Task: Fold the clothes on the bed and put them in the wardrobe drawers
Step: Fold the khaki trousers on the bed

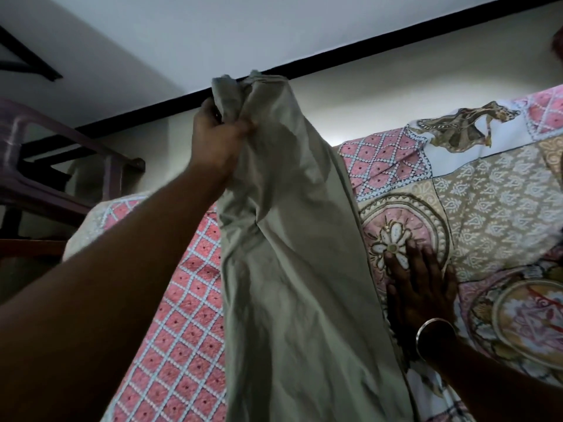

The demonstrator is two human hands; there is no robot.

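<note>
1. Left hand (217, 138), upper centre of frame: fingers curled tight round the bunched top end of a grey-green garment (292, 254), gripping it.
2. Garment hangs down from that grip through the centre to the bottom edge; lower end runs out of frame (can't tell what kind of garment it is).
3. Right hand (417, 284), lower right: fingers straight and spread, palm flat on the bed (487, 190), holding nothing. It sits just beside the garment's right edge; contact with the cloth can't be confirmed.
4. Metal bangle (434, 336) on the right wrist.
5. Bed cover is patchwork print: pink lattice squares at left and centre, beige paisley and round floral medallions at right.
6. Upper left: dark plastic chair (61, 166) beside the bed.
7. Dark band (365, 53) runs diagonally across the pale wall (304, 22) at top, behind the left hand.
</note>
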